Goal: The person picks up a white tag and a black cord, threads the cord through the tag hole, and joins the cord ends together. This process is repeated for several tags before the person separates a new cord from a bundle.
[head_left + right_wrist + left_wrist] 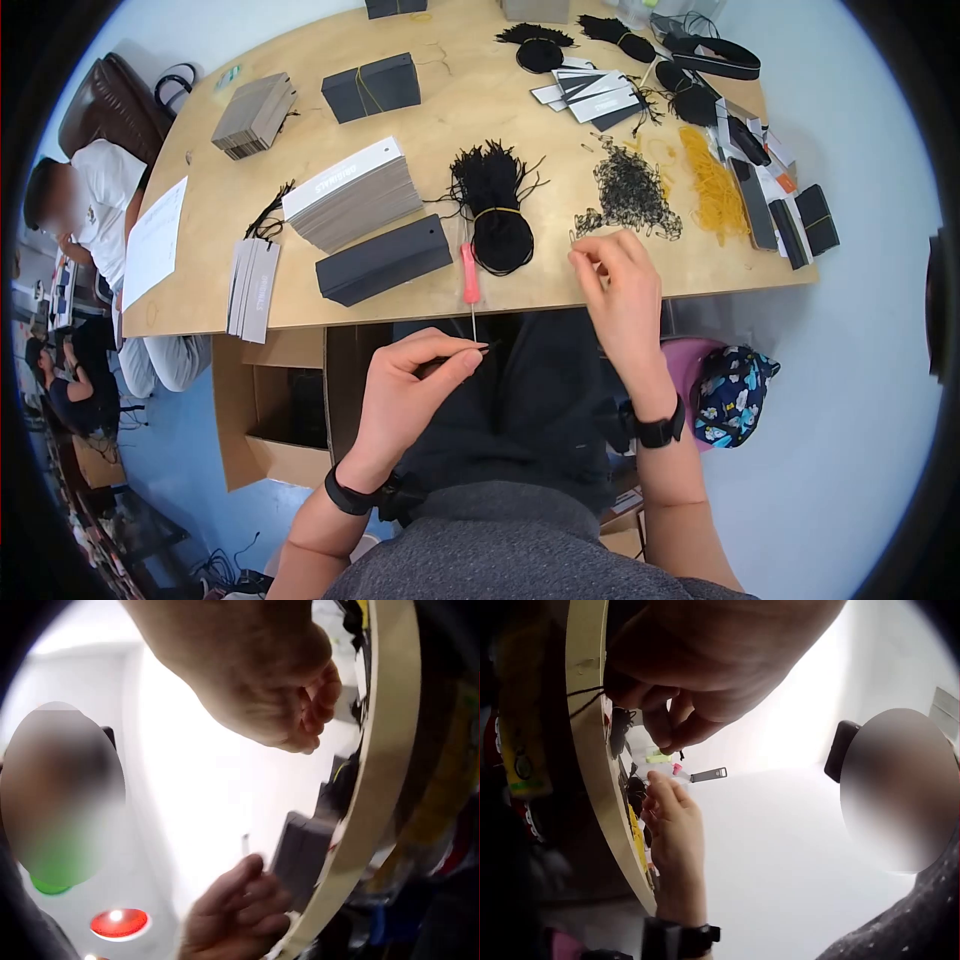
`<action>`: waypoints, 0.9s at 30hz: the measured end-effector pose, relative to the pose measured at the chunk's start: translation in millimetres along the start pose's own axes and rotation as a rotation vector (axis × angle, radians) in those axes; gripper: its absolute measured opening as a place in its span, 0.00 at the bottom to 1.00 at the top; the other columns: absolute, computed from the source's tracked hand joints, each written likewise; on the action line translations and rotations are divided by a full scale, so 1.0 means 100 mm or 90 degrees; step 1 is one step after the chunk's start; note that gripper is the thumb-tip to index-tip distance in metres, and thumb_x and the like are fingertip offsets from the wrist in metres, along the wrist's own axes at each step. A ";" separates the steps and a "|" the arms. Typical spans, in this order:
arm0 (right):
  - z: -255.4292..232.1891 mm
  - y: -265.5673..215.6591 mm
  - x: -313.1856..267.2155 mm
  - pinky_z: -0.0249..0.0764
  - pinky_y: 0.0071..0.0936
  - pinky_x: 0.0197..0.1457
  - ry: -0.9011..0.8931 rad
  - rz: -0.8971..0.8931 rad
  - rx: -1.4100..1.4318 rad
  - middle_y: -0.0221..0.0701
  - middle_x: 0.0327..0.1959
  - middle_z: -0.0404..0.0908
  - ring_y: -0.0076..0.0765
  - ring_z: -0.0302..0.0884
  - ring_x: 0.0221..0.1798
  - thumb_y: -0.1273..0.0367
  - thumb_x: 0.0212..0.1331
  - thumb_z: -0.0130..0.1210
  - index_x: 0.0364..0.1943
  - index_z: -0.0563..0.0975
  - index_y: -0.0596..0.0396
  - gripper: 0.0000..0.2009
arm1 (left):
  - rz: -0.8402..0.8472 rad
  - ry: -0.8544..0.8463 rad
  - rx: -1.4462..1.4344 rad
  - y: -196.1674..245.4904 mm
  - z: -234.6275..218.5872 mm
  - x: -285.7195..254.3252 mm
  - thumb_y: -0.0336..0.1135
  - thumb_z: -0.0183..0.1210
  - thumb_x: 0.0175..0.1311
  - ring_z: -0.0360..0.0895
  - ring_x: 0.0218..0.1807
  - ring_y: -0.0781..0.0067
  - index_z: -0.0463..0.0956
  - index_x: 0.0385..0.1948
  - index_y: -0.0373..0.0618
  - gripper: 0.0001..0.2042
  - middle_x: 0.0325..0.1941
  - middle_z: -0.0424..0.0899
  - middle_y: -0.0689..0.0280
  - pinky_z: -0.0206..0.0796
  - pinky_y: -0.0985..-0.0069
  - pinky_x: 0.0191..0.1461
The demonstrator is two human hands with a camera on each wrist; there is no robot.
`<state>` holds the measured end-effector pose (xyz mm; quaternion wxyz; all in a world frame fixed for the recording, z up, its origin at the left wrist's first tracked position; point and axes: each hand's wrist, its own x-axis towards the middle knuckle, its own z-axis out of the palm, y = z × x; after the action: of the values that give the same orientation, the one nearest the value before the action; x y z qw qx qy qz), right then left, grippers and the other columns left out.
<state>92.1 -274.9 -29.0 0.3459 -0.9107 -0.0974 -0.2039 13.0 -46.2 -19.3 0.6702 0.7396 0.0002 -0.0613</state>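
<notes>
At the table's front edge my left hand [415,385] pinches a black cord [489,347] between thumb and forefinger. Two thin strands trail from that hand in the left wrist view. A pink-handled awl [470,275] lies just above it, its metal shaft pointing over the edge towards the fingertips. My right hand [628,295] is beside a pile of small black safety pins [635,190], fingers curled, with a safety pin [572,237] at the thumb and forefinger tips. Between the hands, further back, lies a banded bundle of black cords [502,240].
Left of the cords stand a light tag stack [355,195] and a dark tag stack [385,262]. Yellow rubber bands [712,185] lie right of the pins. Below the table is an open cardboard box [285,465]. A person [105,190] sits at the left.
</notes>
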 end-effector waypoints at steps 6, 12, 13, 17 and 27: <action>0.13 0.15 0.13 0.74 0.39 0.38 -0.008 -0.070 -0.180 0.36 0.29 0.75 0.45 0.77 0.36 0.70 0.55 0.61 0.32 0.80 0.57 0.05 | -0.046 0.009 -0.122 0.00 -0.06 0.05 0.28 0.64 0.62 0.75 0.33 0.83 0.85 0.40 0.36 0.08 0.30 0.83 0.67 0.66 0.84 0.39; 0.23 0.16 0.14 0.74 0.38 0.34 -0.004 -0.050 -0.233 0.38 0.28 0.76 0.45 0.77 0.32 0.71 0.54 0.60 0.31 0.79 0.60 0.05 | -0.114 0.036 -0.237 0.00 -0.08 0.09 0.29 0.64 0.63 0.73 0.31 0.84 0.85 0.41 0.37 0.08 0.33 0.85 0.69 0.65 0.86 0.37; 0.22 0.12 0.13 0.74 0.38 0.34 -0.006 -0.052 -0.231 0.38 0.28 0.76 0.45 0.77 0.32 0.71 0.54 0.60 0.31 0.79 0.60 0.05 | -0.120 0.048 -0.242 0.02 -0.07 0.09 0.29 0.63 0.64 0.69 0.29 0.87 0.85 0.40 0.36 0.08 0.29 0.82 0.71 0.58 0.87 0.33; 0.02 -0.23 -0.05 0.67 0.23 0.31 -0.192 0.234 0.334 0.27 0.25 0.75 0.24 0.71 0.27 0.68 0.64 0.57 0.34 0.78 0.60 0.08 | -0.145 0.052 -0.267 0.00 -0.07 0.11 0.29 0.63 0.65 0.64 0.26 0.90 0.84 0.39 0.36 0.07 0.25 0.77 0.74 0.52 0.88 0.29; 0.10 -0.50 -0.24 0.58 0.16 0.27 -0.478 0.556 0.910 0.21 0.25 0.70 0.16 0.61 0.25 0.63 0.69 0.55 0.33 0.77 0.58 0.11 | -0.046 0.091 -0.208 -0.07 -0.02 0.08 0.26 0.63 0.64 0.73 0.33 0.88 0.84 0.38 0.37 0.05 0.33 0.84 0.72 0.64 0.88 0.37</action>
<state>57.9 -232.0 -16.6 0.8190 -0.4421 0.0465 0.3628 20.2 -44.3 -27.2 0.7771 0.6229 0.0849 -0.0317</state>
